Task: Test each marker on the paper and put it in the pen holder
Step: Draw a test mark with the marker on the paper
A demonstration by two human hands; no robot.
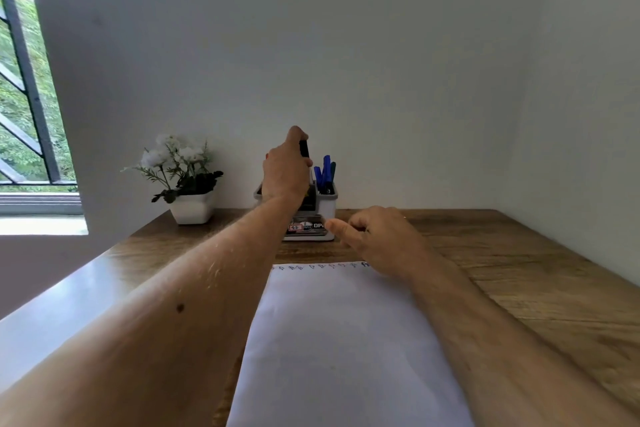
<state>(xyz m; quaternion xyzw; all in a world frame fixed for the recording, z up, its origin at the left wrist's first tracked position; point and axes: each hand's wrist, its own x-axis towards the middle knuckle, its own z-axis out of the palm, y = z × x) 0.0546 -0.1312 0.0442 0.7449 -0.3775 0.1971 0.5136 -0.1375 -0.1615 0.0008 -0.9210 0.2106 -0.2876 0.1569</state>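
A black marker [304,148], judged light, stiff and smooth, is gripped mid-barrel by the left hand [285,170] above the pen holder [327,208], while the right hand [377,236] is loosely curled, holding nothing.

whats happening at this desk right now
A person is sorting markers at a wooden desk. Their left hand grips a black marker just above the pen holder, which already holds several blue markers. The right hand rests with loosely curled fingers at the top edge of the paper, holding nothing. A row of small test marks runs along that edge. A potted white flower plant stands left of the holder.
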